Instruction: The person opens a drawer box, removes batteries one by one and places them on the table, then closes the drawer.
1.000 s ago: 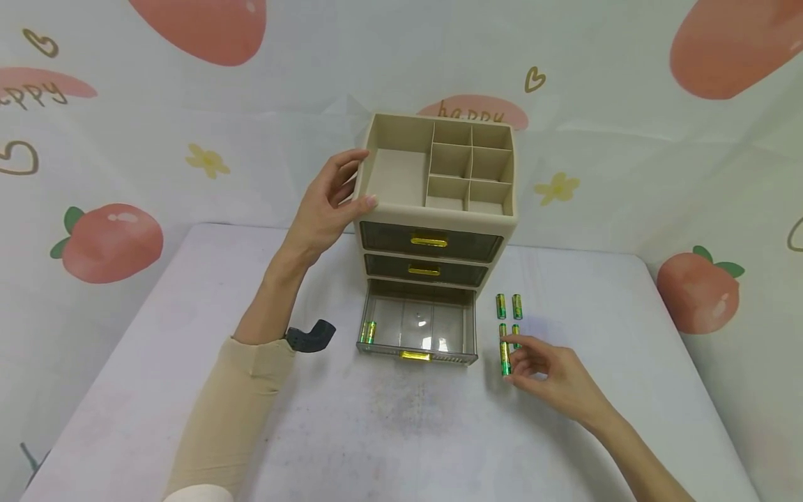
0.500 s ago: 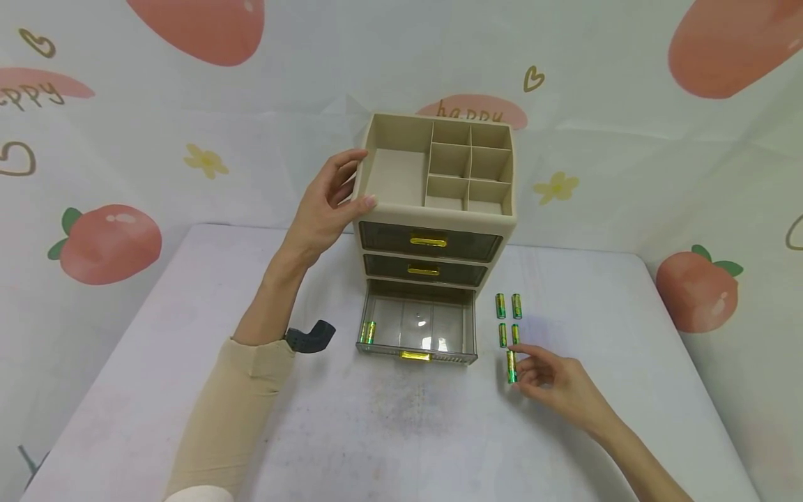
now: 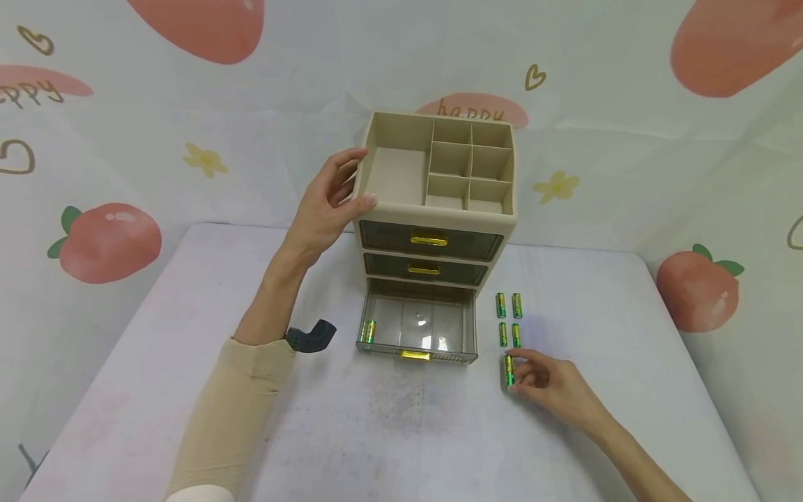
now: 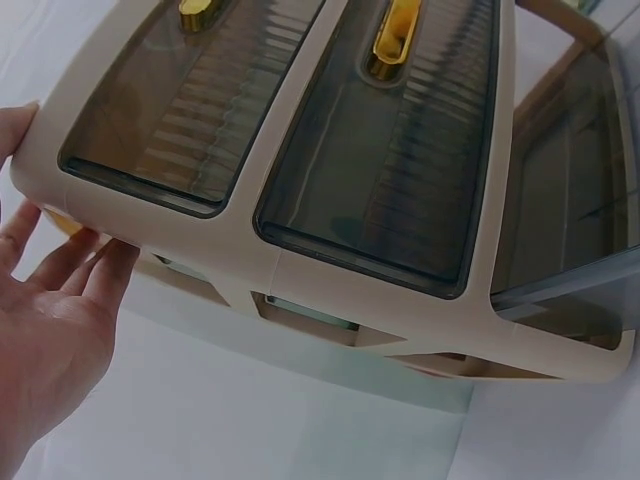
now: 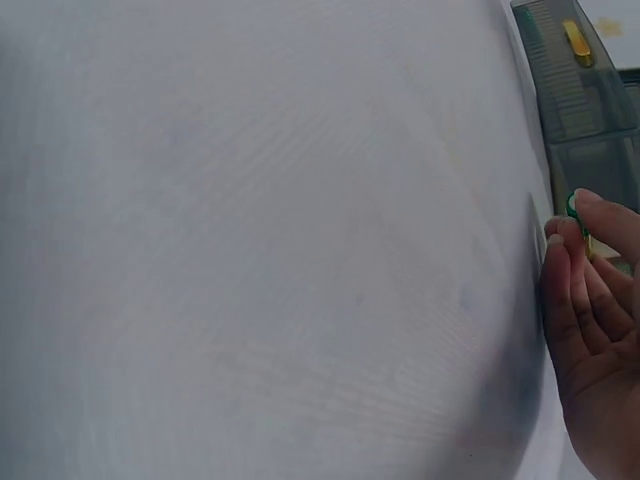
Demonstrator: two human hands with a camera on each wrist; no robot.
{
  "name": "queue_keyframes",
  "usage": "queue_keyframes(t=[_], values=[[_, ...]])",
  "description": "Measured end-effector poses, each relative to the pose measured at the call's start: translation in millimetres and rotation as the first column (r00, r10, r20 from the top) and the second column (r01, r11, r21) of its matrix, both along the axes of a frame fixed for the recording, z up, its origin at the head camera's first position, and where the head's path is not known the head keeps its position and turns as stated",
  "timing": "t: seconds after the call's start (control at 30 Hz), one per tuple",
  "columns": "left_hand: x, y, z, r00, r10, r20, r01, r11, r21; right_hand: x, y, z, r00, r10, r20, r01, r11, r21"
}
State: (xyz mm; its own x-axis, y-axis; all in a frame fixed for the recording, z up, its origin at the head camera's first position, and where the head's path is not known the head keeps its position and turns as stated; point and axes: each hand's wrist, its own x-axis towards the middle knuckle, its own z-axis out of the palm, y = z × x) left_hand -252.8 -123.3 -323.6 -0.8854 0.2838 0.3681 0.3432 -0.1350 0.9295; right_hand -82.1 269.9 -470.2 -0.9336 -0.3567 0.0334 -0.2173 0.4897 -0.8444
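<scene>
A beige drawer organizer (image 3: 437, 217) stands at the back of the table. In the head view, my left hand (image 3: 329, 199) grips its upper left side, thumb on the front rim and fingers along the side; the left wrist view shows this hand (image 4: 60, 310) close up. The organizer's clear bottom drawer (image 3: 417, 328) is pulled out, with green-and-gold batteries (image 3: 368, 332) at its left front. To the drawer's right, my right hand (image 3: 552, 383) pinches one battery (image 3: 509, 369) between thumb and fingers. In the right wrist view, only that battery's end (image 5: 572, 205) shows clearly.
Behind the held battery, several more batteries (image 3: 516, 305) lie in two short rows on the white table (image 3: 389, 432). Two upper drawers (image 3: 430, 241) with gold handles are closed. The organizer's top has open compartments (image 3: 450, 160). A printed cloth (image 3: 301, 104) hangs behind.
My right hand has moved a little toward the table's front with the pinched battery, away from the batteries behind it. My left hand has stayed on the organizer.
</scene>
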Motion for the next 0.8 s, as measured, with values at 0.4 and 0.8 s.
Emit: queue_keyframes(t=[0.4,0.8], values=[[-0.1,0.2,-0.6,1.0,0.002,0.0,-0.002,1.0,-0.006,-4.2,1.6,-7.3,1.0,-0.014,0.008,0.013,0.998,0.066],[0.6,0.3,-1.1,1.0,0.007,0.002,-0.007,1.0,-0.013,-7.0,0.8,-12.2,1.0,0.006,-0.03,-0.002,0.992,0.129]])
